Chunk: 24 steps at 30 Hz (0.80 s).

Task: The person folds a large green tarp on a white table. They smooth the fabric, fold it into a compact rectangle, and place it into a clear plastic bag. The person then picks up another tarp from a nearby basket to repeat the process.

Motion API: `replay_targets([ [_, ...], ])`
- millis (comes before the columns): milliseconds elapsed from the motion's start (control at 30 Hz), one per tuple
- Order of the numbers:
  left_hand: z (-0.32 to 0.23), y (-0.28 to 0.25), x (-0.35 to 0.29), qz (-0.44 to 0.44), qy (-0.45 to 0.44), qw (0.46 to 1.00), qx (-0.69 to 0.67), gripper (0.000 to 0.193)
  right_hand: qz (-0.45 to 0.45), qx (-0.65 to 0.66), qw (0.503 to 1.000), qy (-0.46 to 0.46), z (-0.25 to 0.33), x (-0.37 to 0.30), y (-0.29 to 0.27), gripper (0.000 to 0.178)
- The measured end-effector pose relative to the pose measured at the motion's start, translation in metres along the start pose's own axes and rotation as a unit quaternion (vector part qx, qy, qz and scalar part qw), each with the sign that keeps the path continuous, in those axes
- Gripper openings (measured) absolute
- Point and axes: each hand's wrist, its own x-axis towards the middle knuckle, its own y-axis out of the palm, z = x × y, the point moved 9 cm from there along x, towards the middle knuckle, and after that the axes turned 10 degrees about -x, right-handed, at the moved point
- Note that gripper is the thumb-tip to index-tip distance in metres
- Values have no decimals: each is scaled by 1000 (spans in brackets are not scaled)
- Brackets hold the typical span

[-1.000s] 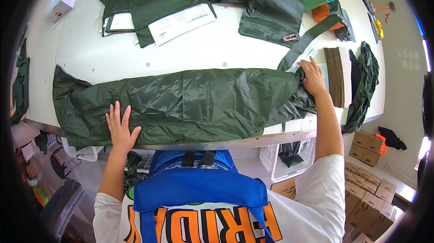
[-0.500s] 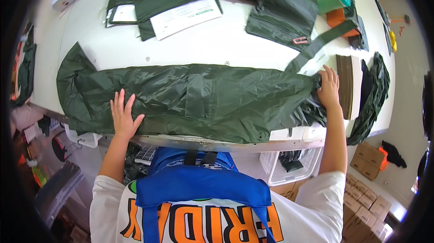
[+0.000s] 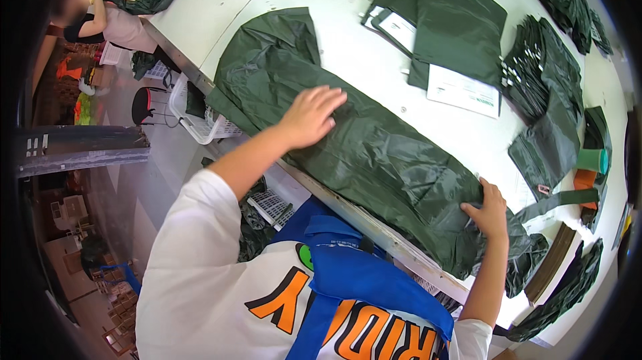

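Note:
A long piece of dark green, shiny waterproof fabric (image 3: 394, 152), perhaps a garment, lies folded lengthwise along the table's near edge. My left hand (image 3: 311, 118) is over its left half, fingers stretched out and palm down; whether it presses on the fabric I cannot tell. Toward the right end, my right hand (image 3: 490, 211) rests on the fabric with its thumb and fingers apart. A green strap (image 3: 558, 203) runs off past that end, and crumpled dark fabric (image 3: 525, 263) lies beside it.
Farther back on the white table (image 3: 374, 59) are folded green pieces (image 3: 461, 12) with white cards, and a stack of dark pouches (image 3: 535, 65). A green spool (image 3: 592, 160) and brown cardboard (image 3: 550, 263) sit at right. Another person (image 3: 100, 22) works at far left. A white basket (image 3: 194, 116) stands below.
My view has swung to the left, so the table looks tilted. My left hand has moved farther up over the fabric. My right hand has come from the fabric's right end onto its surface.

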Motion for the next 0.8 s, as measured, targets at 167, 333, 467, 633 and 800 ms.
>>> replay_targets([
  [167, 135, -32, 55, 154, -138, 978, 29, 48, 196, 29, 977, 82, -21, 17, 12, 57],
  [333, 198, -53, 55, 322, -107, 920, 198, 53, 203, 68, 972, 100, -23, 9, 21, 42],
  [467, 219, -82, 31, 387, -126, 895, 183, 47, 85, 99, 987, 95, -26, -13, 3, 34],
  [633, 206, -169, 30, 361, -144, 921, -23, 31, 166, 203, 945, 198, -41, -49, -9, 23],
  [800, 287, -198, 52, 210, -292, 930, -77, 32, 99, 54, 982, 150, -65, -9, -5, 26],
])
